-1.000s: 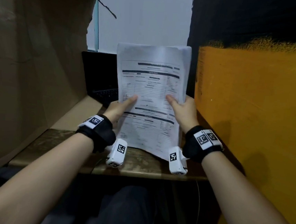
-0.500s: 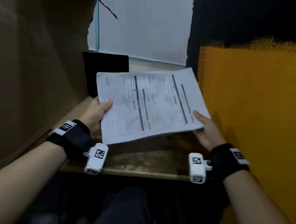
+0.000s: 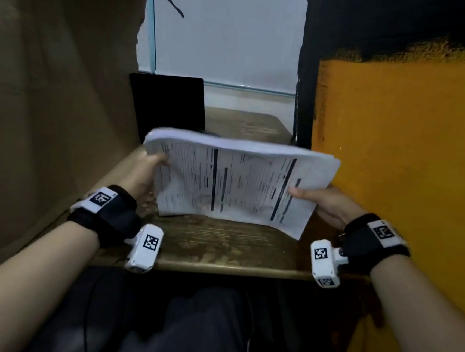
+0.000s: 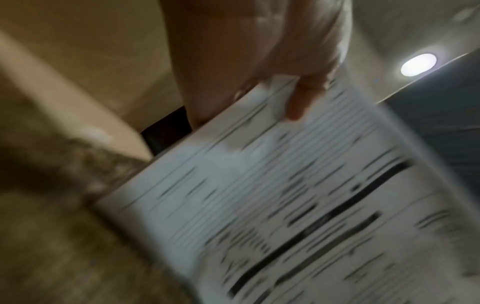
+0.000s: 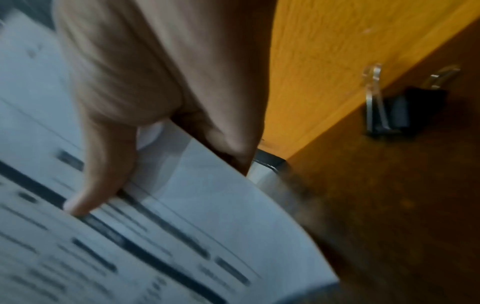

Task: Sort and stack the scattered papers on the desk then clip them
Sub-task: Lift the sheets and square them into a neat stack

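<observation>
A stack of printed white papers point(image 3: 233, 181) is held sideways, its long lower edge down near the wooden desk point(image 3: 218, 248). My left hand point(image 3: 152, 168) grips the stack's left short edge, thumb on the front sheet point(image 4: 293, 107). My right hand point(image 3: 320, 198) grips the right short edge, thumb pressed on the print point(image 5: 101, 185). The papers point(image 4: 285, 205) fill the left wrist view and show blurred in the right wrist view point(image 5: 130, 236). A black binder clip point(image 5: 405, 111) with silver handles lies on the desk against the orange wall, to the right of my right hand.
A brown cardboard panel point(image 3: 48, 101) walls the desk on the left and an orange wall point(image 3: 396, 177) on the right. A black laptop point(image 3: 167, 104) stands open at the back left. The desk's front edge point(image 3: 231, 269) runs just above my lap.
The stack went from upright portrait to sideways, then dropped toward the desk. My hands moved from its middle to its two short edges and spread apart.
</observation>
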`<state>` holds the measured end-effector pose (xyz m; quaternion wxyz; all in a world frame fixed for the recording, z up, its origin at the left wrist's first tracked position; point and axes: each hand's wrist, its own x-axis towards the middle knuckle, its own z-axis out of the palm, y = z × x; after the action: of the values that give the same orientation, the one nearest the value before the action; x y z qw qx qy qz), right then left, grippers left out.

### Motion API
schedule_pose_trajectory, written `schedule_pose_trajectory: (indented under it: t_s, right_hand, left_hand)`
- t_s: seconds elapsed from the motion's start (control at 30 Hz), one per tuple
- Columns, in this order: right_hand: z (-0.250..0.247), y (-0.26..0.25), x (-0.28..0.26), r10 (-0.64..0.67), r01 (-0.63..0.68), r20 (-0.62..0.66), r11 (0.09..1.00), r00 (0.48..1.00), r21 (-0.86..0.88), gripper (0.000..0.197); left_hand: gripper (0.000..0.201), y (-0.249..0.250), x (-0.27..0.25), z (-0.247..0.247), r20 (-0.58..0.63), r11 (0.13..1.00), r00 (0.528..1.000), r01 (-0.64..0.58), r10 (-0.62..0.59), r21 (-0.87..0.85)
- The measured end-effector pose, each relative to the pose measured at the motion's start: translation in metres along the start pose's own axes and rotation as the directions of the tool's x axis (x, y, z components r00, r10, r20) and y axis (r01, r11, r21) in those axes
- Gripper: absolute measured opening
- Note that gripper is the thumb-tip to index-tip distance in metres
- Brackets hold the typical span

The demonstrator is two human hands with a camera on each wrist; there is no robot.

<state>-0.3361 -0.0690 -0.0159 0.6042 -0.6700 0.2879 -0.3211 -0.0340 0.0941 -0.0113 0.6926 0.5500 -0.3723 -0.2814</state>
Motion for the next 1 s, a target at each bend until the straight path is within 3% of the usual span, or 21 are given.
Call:
schedule_pose_trajectory:
  t_s: [0.1,0.2,0.3,0.43,0.47,0.53,0.6,0.7,0.77,0.87,1.0]
  right_hand:
    - [0.007,0.015,0.005,0.004,-0.004,-0.007,1.0,1.0,-0.003,0.09]
    - [0.011,-0.004,0.009,-0.008,0.009,-0.038,0.999,0.999,0.03,0.082]
    - [0.004,-0.011,0.008,-0.002,0.001,0.013,0.998,1.0,0.058,0.064]
    - [0.003,0.01,0.002,0.122,-0.119,0.06,0.992,0.991,-0.048,0.089]
    - [0.005,0.011,0.001,0.115,-0.114,0.02,0.991,0.993,-0.076,0.087]
    - [0.008,0.0,-0.001,0.018,-0.042,-0.154,0.987,0.988,-0.153,0.054]
    - [0.008,-0.015,0.002,-0.044,-0.022,-0.248,0.966,0.968,-0.258,0.031]
    - [0.007,-0.025,0.008,0.07,-0.128,-0.229,0.96,0.971,-0.25,0.018]
    - [0.003,-0.017,0.009,0.206,-0.291,-0.284,0.908,0.937,-0.303,0.028]
    - [0.001,0.001,0.01,0.271,-0.368,-0.317,0.879,0.909,-0.303,0.039]
    - [0.006,0.003,0.008,0.347,-0.425,-0.296,0.866,0.89,-0.264,0.028]
  left_hand:
    - [0.014,-0.011,-0.004,0.008,-0.102,0.987,0.982,0.16,-0.162,-0.02]
    - [0.017,0.002,0.009,0.007,-0.148,0.995,0.984,0.095,-0.098,-0.025]
    - [0.021,0.007,0.012,0.004,-0.103,0.997,0.992,0.073,-0.071,0.014]
    - [0.013,-0.021,0.008,-0.002,0.011,0.968,0.968,0.249,-0.25,0.042]
    - [0.016,-0.027,0.016,-0.004,-0.012,0.967,0.969,0.247,-0.247,0.066]
    - [0.015,-0.024,0.026,-0.004,-0.078,0.967,0.971,0.233,-0.226,0.098]
    - [0.011,-0.014,0.029,-0.001,-0.058,0.956,0.972,0.235,-0.228,0.175]
    - [0.017,-0.008,0.032,-0.008,0.028,0.86,0.901,0.404,-0.434,0.312]
    - [0.023,-0.009,0.032,-0.018,0.096,0.807,0.837,0.478,-0.538,0.346]
    - [0.025,-0.017,0.029,-0.029,0.147,0.796,0.795,0.537,-0.589,0.28]
    - [0.03,-0.023,0.022,-0.035,0.171,0.795,0.778,0.574,-0.604,0.197]
